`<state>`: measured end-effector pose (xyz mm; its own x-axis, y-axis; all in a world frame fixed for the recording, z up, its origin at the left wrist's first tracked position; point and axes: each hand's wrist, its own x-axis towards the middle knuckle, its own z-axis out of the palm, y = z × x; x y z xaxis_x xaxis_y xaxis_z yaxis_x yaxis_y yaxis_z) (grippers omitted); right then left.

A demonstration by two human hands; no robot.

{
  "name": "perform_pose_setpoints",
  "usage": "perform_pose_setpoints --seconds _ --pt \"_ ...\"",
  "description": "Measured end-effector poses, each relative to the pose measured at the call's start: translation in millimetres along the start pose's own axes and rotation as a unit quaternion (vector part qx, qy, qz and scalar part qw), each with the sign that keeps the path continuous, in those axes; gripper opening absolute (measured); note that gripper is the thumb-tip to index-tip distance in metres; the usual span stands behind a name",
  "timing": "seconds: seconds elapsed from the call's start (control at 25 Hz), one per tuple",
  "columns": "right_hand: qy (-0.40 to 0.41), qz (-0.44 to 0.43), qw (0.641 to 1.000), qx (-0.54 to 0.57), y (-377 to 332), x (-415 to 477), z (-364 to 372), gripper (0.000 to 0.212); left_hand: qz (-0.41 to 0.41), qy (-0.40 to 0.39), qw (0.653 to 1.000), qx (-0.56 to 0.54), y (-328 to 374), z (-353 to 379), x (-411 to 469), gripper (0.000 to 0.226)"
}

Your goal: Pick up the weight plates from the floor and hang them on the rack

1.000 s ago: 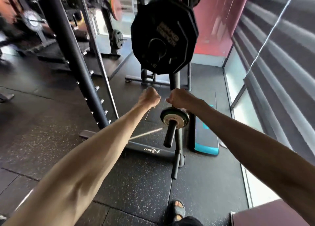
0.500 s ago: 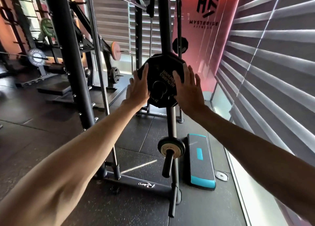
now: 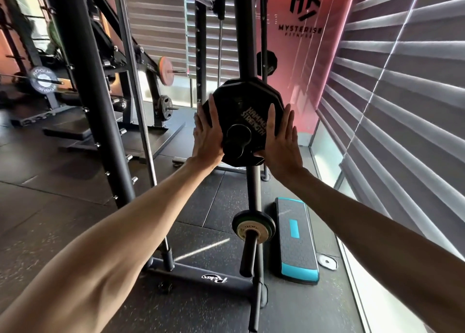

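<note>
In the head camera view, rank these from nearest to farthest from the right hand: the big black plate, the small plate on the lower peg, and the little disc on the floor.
From the right hand:
1. Big black plate, touching the palm, up on the rack's upper peg.
2. Small plate, lower down on the lower peg, slightly left.
3. Little disc, flat on the floor, right of the step platform.

Two hands, left (image 3: 206,134) and right (image 3: 283,141). Two large black plates stacked on upper peg (image 3: 247,111). One small plate (image 3: 254,228). One step platform (image 3: 297,242). One floor disc (image 3: 327,261).
</note>
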<state>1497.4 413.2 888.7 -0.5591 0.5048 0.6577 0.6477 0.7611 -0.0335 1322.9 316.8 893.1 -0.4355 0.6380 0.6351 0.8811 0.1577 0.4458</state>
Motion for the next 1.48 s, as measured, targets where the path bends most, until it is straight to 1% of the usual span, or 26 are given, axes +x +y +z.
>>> perform_pose_setpoints --seconds 0.12,0.24,0.4,0.48,0.56,0.6,0.64,0.72,0.76,0.84,0.88,0.96,1.0,1.08,1.2,1.28,1.36,1.48 --pt "0.014 0.001 1.0 0.025 4 5 9 0.129 0.025 0.029 0.999 0.034 -5 8 5 0.11" --pt "0.004 0.02 0.999 0.035 7 15 18 0.13 0.017 0.043 0.997 0.061 -3 14 18 0.101" --pt "-0.018 0.014 0.999 0.047 13 23 20 0.13 0.012 0.019 0.996 0.087 -8 19 26 0.106" --pt "-0.016 0.005 0.997 0.069 13 21 17 0.123 0.005 0.013 0.996 0.084 -5 16 24 0.106" --pt "-0.004 0.007 0.99 0.14 15 22 12 0.102 -0.002 -0.012 0.997 0.074 -5 11 25 0.107" --pt "0.013 0.026 0.981 0.194 16 23 6 0.092 0.007 -0.03 0.997 0.064 -8 6 25 0.106" --pt "0.041 0.053 0.967 0.248 17 26 2 0.087 0.029 -0.038 0.998 0.049 -12 0 26 0.1" --pt "0.057 0.107 0.942 0.312 19 38 -5 0.088 0.066 -0.014 0.998 0.003 -16 -12 30 0.081" --pt "0.045 0.112 0.943 0.309 17 42 -10 0.087 0.068 0.005 0.997 -0.023 -13 -18 36 0.074" --pt "0.028 0.087 0.955 0.282 17 50 -9 0.081 0.085 0.027 0.995 -0.039 3 -24 55 0.065" --pt "0.025 0.076 0.957 0.278 20 54 -4 0.078 0.107 0.02 0.994 -0.028 12 -23 66 0.062" --pt "0.015 0.074 0.958 0.278 24 59 -3 0.075 0.137 -0.028 0.99 0.016 26 -20 83 0.066" --pt "0.01 0.078 0.959 0.272 25 60 -6 0.074 0.135 -0.045 0.989 0.038 29 -17 87 0.069" --pt "0.009 0.061 0.965 0.255 27 65 -7 0.073 0.124 -0.042 0.989 0.074 29 -9 88 0.073" --pt "0.016 0.049 0.968 0.244 29 67 -4 0.072 0.126 -0.03 0.987 0.089 30 -7 89 0.071" --pt "0.021 0.061 0.966 0.251 24 67 -3 0.072 0.124 -0.041 0.986 0.1 32 -12 91 0.068" --pt "0.007 0.069 0.966 0.251 22 66 -4 0.073 0.111 -0.066 0.986 0.109 32 -13 91 0.065" --pt "-0.031 0.047 0.966 0.251 21 64 -33 0.067 0.094 -0.102 0.984 0.114 45 -25 89 0.064"
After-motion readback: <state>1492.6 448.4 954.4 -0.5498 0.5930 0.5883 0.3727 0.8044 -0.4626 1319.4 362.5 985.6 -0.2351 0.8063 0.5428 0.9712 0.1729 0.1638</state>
